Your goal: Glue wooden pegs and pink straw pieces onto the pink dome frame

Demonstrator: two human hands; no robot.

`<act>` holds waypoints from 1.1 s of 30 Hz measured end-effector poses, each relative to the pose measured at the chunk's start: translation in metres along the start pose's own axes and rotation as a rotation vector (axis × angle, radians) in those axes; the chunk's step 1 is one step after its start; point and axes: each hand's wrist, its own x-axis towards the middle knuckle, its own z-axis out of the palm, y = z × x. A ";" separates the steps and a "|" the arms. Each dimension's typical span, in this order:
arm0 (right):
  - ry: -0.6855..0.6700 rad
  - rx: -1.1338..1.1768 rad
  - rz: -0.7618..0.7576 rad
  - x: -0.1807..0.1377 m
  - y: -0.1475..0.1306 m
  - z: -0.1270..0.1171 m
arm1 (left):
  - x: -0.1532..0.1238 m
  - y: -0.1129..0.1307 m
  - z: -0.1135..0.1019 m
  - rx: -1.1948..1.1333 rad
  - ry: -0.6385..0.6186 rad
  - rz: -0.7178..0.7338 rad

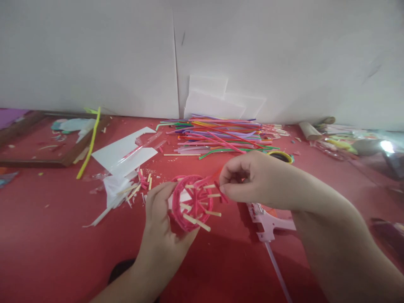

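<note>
Red tabletop ran up to a white wall, strewn with scraps. Near its middle the left hand was clenched around a pink wheel of wound straws with pale sticks poking out like spokes, its face turned toward three o'clock. The right hand lay just at the wheel's two o'clock, fingertips pinched on a red straw piece touching the rim. A heap of coloured straws lay at twelve o'clock, well apart.

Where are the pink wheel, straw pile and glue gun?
pink wheel (189, 204): head view, its rim.
straw pile (221, 136): head view, middle of the heap.
glue gun (268, 221): head view, pink body.
</note>
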 end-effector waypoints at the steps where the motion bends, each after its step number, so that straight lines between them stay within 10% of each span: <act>1: 0.002 0.001 0.000 0.000 0.000 0.000 | 0.000 0.000 0.000 0.003 0.000 0.004; 21: 0.035 0.022 0.012 -0.003 -0.002 -0.002 | -0.001 -0.002 0.001 0.013 -0.001 0.003; 33: 0.153 0.010 0.015 -0.047 0.007 0.016 | 0.001 0.013 0.002 -0.368 0.069 -0.395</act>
